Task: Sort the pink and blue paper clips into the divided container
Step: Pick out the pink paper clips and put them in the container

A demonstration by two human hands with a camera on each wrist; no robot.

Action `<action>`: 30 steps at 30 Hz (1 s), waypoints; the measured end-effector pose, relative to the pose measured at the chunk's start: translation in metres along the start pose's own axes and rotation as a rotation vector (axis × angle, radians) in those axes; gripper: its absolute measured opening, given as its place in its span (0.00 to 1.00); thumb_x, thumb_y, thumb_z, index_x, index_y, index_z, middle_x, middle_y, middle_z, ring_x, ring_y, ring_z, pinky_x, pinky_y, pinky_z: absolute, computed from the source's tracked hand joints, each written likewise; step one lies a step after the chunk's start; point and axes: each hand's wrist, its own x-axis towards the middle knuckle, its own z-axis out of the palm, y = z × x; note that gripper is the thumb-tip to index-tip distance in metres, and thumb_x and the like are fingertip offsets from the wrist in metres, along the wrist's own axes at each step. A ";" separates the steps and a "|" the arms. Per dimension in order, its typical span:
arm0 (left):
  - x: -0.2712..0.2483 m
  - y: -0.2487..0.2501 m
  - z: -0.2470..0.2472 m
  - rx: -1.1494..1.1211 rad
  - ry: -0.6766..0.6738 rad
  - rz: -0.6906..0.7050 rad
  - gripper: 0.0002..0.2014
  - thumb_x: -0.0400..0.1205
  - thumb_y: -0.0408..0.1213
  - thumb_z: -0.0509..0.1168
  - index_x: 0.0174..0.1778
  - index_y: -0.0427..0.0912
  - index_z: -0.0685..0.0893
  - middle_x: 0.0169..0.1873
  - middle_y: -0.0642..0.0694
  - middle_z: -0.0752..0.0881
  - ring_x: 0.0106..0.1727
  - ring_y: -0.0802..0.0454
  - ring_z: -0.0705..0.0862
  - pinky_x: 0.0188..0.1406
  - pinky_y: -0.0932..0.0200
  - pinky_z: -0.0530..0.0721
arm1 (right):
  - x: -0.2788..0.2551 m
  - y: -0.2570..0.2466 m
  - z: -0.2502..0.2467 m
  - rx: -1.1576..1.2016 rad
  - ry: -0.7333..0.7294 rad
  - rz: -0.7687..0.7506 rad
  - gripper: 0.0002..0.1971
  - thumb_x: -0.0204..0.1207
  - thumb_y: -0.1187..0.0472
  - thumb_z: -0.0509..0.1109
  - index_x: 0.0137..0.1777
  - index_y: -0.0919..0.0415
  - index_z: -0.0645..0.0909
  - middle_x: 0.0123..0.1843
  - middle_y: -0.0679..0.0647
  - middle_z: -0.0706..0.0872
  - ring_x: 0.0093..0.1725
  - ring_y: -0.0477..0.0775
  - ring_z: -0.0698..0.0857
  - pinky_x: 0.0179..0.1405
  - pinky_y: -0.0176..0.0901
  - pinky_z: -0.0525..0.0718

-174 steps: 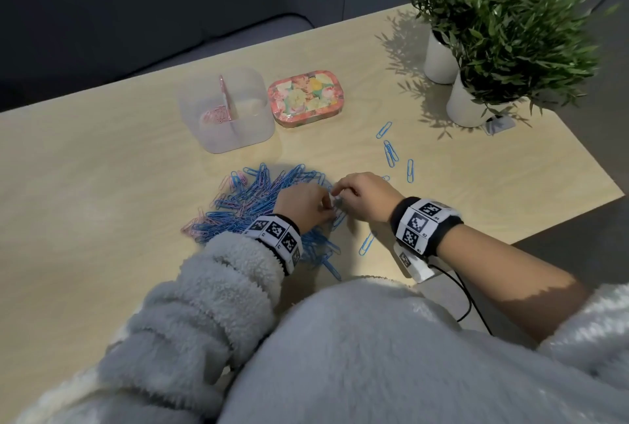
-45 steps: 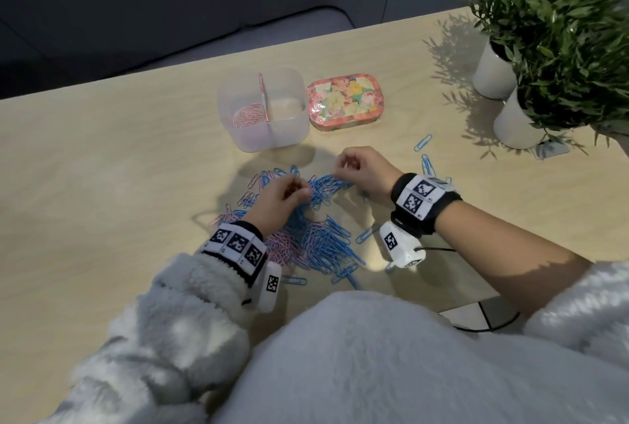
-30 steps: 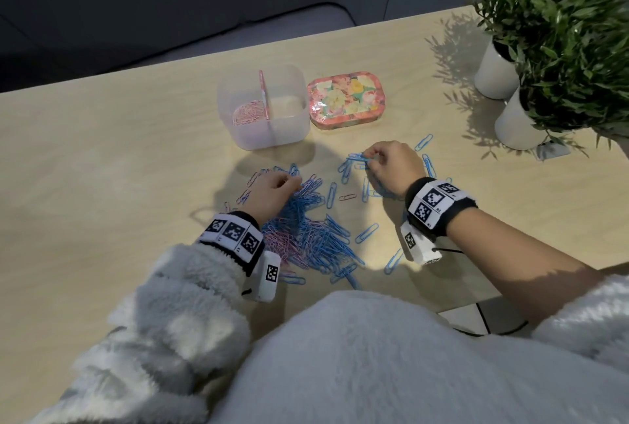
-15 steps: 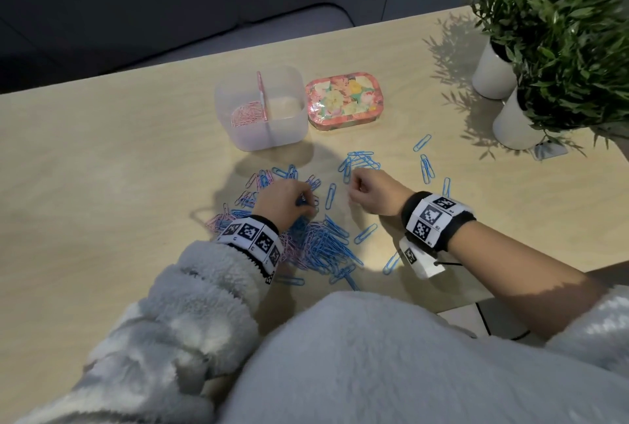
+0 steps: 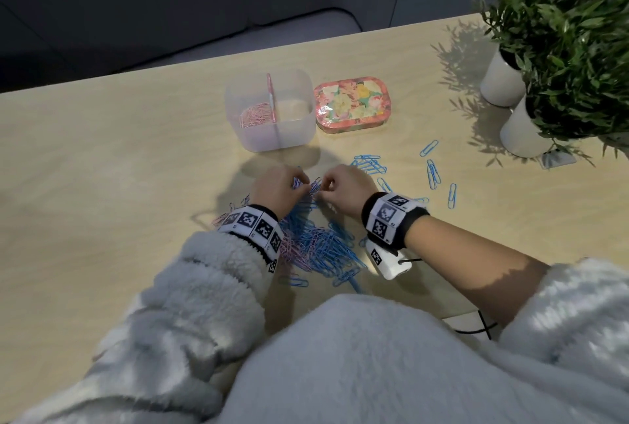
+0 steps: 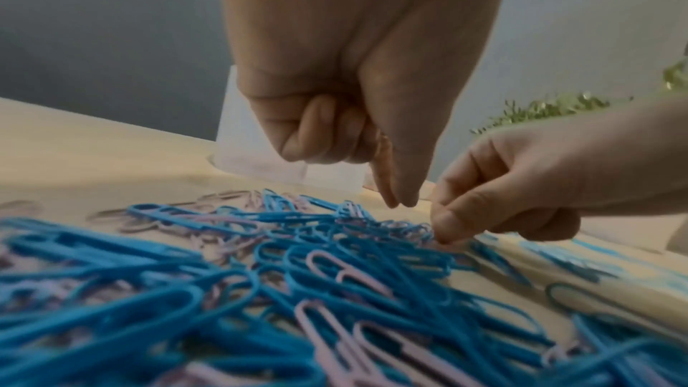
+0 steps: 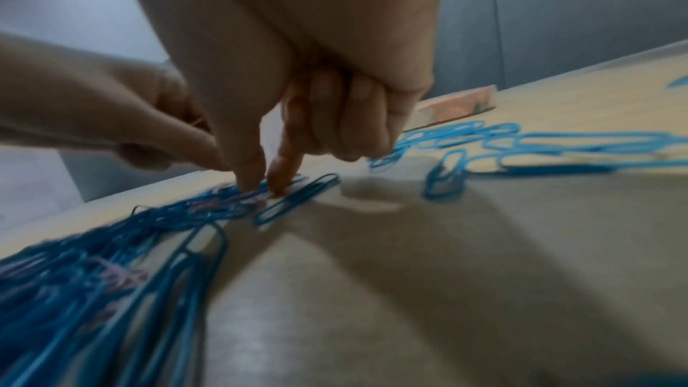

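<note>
A tangled pile of blue and pink paper clips lies on the table in front of me. Both hands meet at its far edge. My left hand has its fingers curled, with thumb and forefinger tips together just above the clips. A thin pink sliver shows between its fingers. My right hand pinches a clip in the pile with thumb and forefinger. The clear divided container stands beyond the hands, with pink clips in its left compartment.
A floral tin sits right of the container. A small bunch of blue clips lies beyond my right hand, with loose blue clips further right. Two potted plants stand at the far right corner.
My right hand has moved left, from near the small blue bunch to the pile's far edge, beside my left hand. My left hand has shifted slightly forward.
</note>
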 end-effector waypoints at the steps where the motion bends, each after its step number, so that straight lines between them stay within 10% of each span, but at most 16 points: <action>1: 0.004 0.001 0.002 0.028 -0.020 0.000 0.08 0.76 0.45 0.67 0.48 0.47 0.86 0.45 0.43 0.86 0.47 0.44 0.83 0.46 0.51 0.82 | 0.001 -0.003 0.003 -0.021 0.000 0.003 0.07 0.70 0.53 0.73 0.42 0.57 0.85 0.47 0.56 0.89 0.49 0.58 0.85 0.42 0.42 0.75; 9: 0.016 0.004 -0.003 -0.012 -0.049 -0.023 0.07 0.79 0.41 0.65 0.46 0.43 0.84 0.42 0.44 0.85 0.48 0.44 0.82 0.45 0.55 0.76 | -0.004 0.014 0.001 -0.025 -0.060 0.011 0.03 0.71 0.62 0.66 0.40 0.57 0.82 0.48 0.58 0.89 0.50 0.61 0.85 0.48 0.46 0.79; 16: 0.029 -0.001 -0.016 -0.127 0.017 -0.056 0.11 0.80 0.41 0.64 0.54 0.41 0.85 0.36 0.45 0.79 0.42 0.46 0.78 0.40 0.59 0.71 | -0.004 0.035 -0.014 0.504 -0.002 0.093 0.11 0.76 0.70 0.60 0.37 0.54 0.70 0.31 0.50 0.76 0.21 0.38 0.75 0.18 0.22 0.68; 20: 0.019 -0.003 -0.013 -0.007 0.030 0.032 0.09 0.78 0.41 0.66 0.51 0.45 0.86 0.34 0.46 0.80 0.44 0.42 0.83 0.38 0.58 0.72 | 0.004 0.021 -0.019 0.675 -0.035 0.157 0.12 0.80 0.70 0.54 0.40 0.58 0.76 0.30 0.52 0.78 0.14 0.36 0.73 0.14 0.29 0.70; 30: -0.014 -0.009 0.003 0.218 -0.015 0.081 0.06 0.77 0.43 0.68 0.47 0.48 0.85 0.46 0.46 0.88 0.50 0.47 0.85 0.40 0.57 0.75 | 0.023 -0.002 -0.017 -0.148 -0.045 -0.169 0.10 0.73 0.55 0.71 0.53 0.51 0.86 0.50 0.54 0.88 0.50 0.56 0.84 0.44 0.42 0.74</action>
